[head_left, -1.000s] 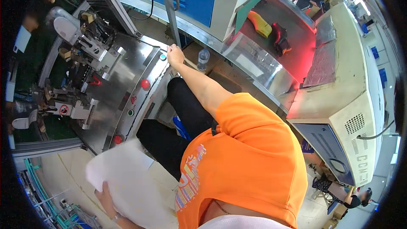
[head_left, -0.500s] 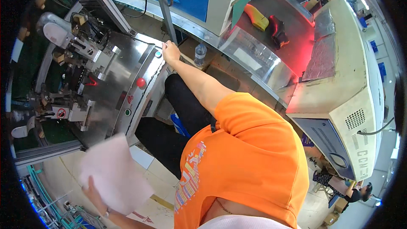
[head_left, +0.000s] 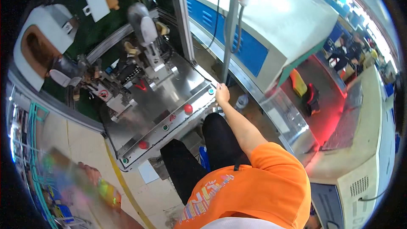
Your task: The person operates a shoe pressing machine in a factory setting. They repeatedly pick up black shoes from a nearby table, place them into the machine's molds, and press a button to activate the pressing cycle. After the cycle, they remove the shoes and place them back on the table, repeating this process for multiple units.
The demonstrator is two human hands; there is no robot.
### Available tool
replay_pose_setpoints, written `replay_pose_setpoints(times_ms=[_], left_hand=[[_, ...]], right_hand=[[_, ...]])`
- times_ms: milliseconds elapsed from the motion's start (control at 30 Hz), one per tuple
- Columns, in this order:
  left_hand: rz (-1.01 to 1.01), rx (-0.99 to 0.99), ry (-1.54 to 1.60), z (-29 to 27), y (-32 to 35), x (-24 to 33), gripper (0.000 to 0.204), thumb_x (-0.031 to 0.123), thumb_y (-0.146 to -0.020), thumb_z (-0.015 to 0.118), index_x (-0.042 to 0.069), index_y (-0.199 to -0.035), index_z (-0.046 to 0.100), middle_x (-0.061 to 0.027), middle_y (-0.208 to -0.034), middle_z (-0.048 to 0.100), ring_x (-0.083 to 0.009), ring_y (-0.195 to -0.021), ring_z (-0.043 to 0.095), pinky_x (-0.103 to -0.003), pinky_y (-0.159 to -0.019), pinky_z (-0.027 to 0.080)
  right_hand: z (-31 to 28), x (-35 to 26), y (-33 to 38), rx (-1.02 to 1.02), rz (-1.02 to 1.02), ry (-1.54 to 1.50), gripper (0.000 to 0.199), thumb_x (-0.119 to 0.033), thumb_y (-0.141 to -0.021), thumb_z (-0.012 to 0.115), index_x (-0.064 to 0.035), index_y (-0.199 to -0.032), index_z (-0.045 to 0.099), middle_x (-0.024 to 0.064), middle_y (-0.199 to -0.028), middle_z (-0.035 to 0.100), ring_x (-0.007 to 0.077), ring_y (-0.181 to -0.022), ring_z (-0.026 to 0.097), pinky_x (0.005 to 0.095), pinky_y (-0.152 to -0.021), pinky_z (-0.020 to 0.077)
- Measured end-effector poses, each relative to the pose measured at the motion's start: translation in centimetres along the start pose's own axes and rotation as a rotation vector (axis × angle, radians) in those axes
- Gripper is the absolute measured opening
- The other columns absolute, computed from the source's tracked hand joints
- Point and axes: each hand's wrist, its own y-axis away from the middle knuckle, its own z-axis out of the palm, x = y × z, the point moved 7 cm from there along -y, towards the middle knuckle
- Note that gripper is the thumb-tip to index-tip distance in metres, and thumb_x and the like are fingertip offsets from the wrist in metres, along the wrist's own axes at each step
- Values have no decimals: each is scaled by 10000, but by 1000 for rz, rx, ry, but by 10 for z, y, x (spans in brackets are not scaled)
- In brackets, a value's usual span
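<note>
My right hand (head_left: pixel 222 95) rests at the near right corner of a steel machine table (head_left: pixel 182 91), its fingers bent over the edge next to a blue-green button (head_left: pixel 211 91). My left hand (head_left: pixel 91 174) is at the lower left, clear of the machine, closed on a flat sheet (head_left: pixel 70 174). The sheet is smeared by motion and shows shifting colours. Red buttons, one a mushroom button (head_left: pixel 188 109), and a green button (head_left: pixel 165 127) line the table's front. Behind them stand two clamp units (head_left: pixel 159 72) with rounded grey pads (head_left: pixel 147 29).
A blue and white machine (head_left: pixel 250 55) stands to the right. Beside it, a red-lit bay (head_left: pixel 326 101) holds a yellow shoe part (head_left: pixel 299 82) and a dark red one (head_left: pixel 313 97). A clear bottle (head_left: pixel 242 101) stands below the table corner. Teal racks (head_left: pixel 34 144) are at left.
My view has swung left, bringing more of the machine into sight. The sheet, pale pink before, now looks darker and multicoloured as my left hand moves it. My right hand stays at the corner.
</note>
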Motion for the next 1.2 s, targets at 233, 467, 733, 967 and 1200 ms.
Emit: replay_pose_setpoints(times_ms=[233,467,733,967,1200], left_hand=[[653,-148,-851,68,15,34,294,177,-860,446,-46,-1047,487,-214,-866,590,-305,-745,597,-381,-672,489],[73,-103,-352,59,14,2,408,285,-791,573,-67,-984,499,-169,-732,587,-253,-645,580,-332,-588,462],[127,-113,-119,99,7,13,417,243,-734,649,-61,-987,519,-153,-820,595,-196,-707,569,-303,-625,465],[211,-271,-647,125,1,44,264,172,-757,598,-51,-890,548,-152,-794,594,-205,-698,557,-318,-654,445],[203,-60,-209,118,23,51,330,178,-759,593,-75,-960,528,-146,-816,605,-195,-652,566,-305,-624,455]], right_hand=[[4,-3,0,-43,6,18,303,-316,-844,437,-33,-861,544,172,-890,571,345,-838,539,417,-716,418],[8,-3,2,-24,-14,55,333,-347,-858,414,-30,-851,518,170,-868,563,347,-818,540,421,-710,417],[4,-4,1,-63,-2,17,322,-323,-860,412,-21,-913,510,184,-934,544,365,-836,533,433,-722,411],[3,-8,8,-93,7,-28,329,-320,-864,403,-4,-915,479,211,-945,522,388,-872,510,448,-744,399],[1,-6,3,-128,-17,44,431,-414,-825,457,5,-926,464,223,-973,512,384,-899,511,439,-764,401]])
